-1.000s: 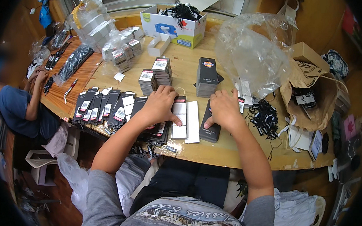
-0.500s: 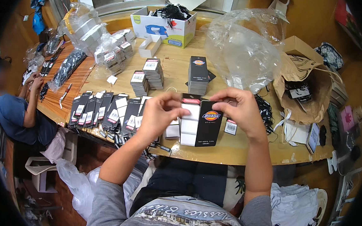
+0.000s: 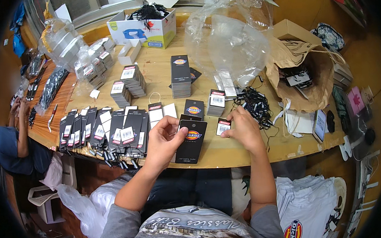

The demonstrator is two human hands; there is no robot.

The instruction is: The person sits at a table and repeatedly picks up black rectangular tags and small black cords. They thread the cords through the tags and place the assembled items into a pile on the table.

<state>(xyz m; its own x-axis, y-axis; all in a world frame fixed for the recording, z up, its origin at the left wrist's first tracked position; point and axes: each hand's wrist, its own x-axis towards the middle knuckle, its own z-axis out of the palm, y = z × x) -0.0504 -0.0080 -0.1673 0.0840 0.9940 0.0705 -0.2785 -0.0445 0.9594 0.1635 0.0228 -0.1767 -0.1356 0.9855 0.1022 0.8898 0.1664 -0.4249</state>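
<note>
Over the counter [image 3: 157, 77], your left grip [image 3: 177, 130] pinches black tags [image 3: 191, 150], right grip [image 3: 228, 127] a label [image 3: 222, 125]; fanned tags [image 3: 134, 121] look labelled, stacks [image 3: 180, 78] remain

"What's on the counter's [image 3: 157, 71] right side?"
"A brown paper bag [image 3: 325, 89], mouth open — a clear plastic bag [image 3: 233, 38] just beside it."
"And nearer the edge?"
"A phone [image 3: 319, 126] — and white cloth [image 3: 306, 199] lying lower down."
</note>
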